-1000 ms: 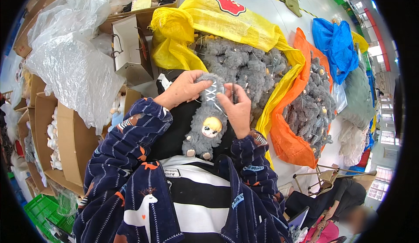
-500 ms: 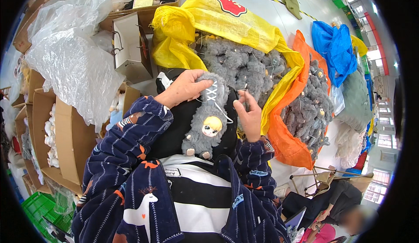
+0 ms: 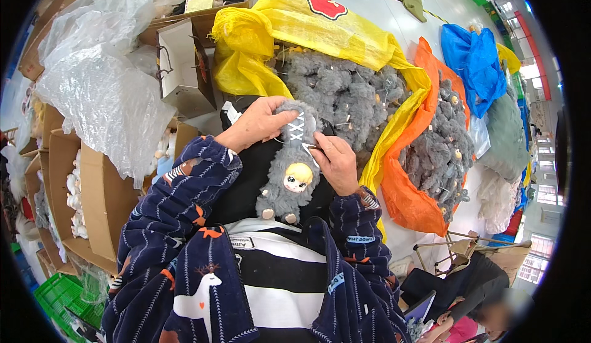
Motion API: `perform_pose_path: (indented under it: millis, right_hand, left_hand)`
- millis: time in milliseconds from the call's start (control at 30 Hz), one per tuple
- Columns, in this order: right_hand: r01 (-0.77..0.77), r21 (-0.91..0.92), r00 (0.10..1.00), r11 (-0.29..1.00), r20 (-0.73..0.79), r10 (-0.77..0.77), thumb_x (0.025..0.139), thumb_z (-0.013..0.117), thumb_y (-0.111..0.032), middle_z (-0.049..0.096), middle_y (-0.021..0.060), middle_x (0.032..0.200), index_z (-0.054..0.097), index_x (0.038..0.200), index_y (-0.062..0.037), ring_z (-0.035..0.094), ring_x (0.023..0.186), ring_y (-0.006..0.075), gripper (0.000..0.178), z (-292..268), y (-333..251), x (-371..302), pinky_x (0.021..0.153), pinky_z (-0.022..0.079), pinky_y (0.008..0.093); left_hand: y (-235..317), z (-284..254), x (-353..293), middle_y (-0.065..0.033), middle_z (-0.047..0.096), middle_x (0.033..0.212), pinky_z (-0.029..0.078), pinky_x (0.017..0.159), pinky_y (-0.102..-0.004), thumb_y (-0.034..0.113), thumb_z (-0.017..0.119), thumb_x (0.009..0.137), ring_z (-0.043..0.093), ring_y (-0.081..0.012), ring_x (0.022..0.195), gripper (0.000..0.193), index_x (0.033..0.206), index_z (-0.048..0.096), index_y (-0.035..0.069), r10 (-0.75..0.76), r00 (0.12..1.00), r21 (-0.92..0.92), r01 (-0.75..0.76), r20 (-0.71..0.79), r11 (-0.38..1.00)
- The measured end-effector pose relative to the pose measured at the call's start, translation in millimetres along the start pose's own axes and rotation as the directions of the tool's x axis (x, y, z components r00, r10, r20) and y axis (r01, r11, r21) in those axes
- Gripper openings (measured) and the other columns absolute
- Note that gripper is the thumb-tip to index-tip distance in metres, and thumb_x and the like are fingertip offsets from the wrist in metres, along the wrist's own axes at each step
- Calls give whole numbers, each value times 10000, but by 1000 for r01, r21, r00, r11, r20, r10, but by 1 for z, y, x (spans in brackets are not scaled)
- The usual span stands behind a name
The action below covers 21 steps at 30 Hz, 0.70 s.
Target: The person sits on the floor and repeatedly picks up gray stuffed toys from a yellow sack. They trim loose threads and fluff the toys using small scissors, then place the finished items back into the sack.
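Note:
A grey plush doll [image 3: 284, 186] with a blond doll face lies on the black cloth [image 3: 246, 186] over my lap, face up with its feet toward me. White lace [image 3: 297, 126] crosses in X shapes on the grey furry part above the face. My left hand [image 3: 261, 121] is closed on the upper left edge of this part, thumb beside the lacing. At the loose lower end of the lace my right hand [image 3: 335, 161] pinches with thumb and forefinger. Something thin and dark shows at its fingertips, too small to name.
A yellow woven sack [image 3: 345, 35] full of grey plush toys [image 3: 338, 90] lies just ahead. Right of it stands an orange sack [image 3: 400, 183] with more. Cardboard boxes [image 3: 101, 201] and clear plastic sheeting [image 3: 101, 90] are at the left. Another person [image 3: 474, 281] sits at the lower right.
My right hand has moved left and down, from beside the doll onto the loose end of the lace. My left hand keeps its grip, and the doll has barely moved.

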State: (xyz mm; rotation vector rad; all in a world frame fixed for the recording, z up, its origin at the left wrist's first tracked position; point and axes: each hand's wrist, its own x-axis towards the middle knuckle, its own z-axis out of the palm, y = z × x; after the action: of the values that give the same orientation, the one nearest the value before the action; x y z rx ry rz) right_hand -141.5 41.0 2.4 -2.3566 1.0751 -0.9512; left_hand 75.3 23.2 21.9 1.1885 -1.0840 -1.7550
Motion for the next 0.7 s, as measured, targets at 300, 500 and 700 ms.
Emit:
perform_pose_path:
  millis: [300, 500, 700]
  right_hand:
    - [-456, 621, 816, 637, 6, 578, 813, 603, -79, 546, -6, 758, 575, 1034, 40, 484, 681, 56, 252, 11, -20, 36, 607, 408, 192]
    - [-471, 662, 859, 584, 191, 476, 825, 599, -119, 584, 0, 827, 566, 915, 36, 500, 740, 51, 182, 23, -31, 54, 642, 416, 199]
    - [-483, 841, 677, 244, 182, 713, 854, 568, -161, 590, -1, 823, 570, 934, 15, 516, 706, 58, 194, 20, -24, 29, 634, 424, 206]
  left_hand:
    - [3, 4, -1, 43, 490, 573, 258, 349, -169, 288, 557, 866, 371, -13, 398, 247, 882, 594, 45, 32, 999, 13, -32, -24, 999]
    - [-2, 3, -3, 38, 464, 528, 238, 333, -184, 355, 541, 867, 353, -27, 367, 327, 733, 570, 58, 18, 939, -103, -56, -343, 993]
    - [-7, -39, -40, -89, 539, 910, 443, 707, -284, 104, 642, 742, 538, -184, 830, 215, 901, 543, -2, 813, 488, 888, -148, -317, 435]
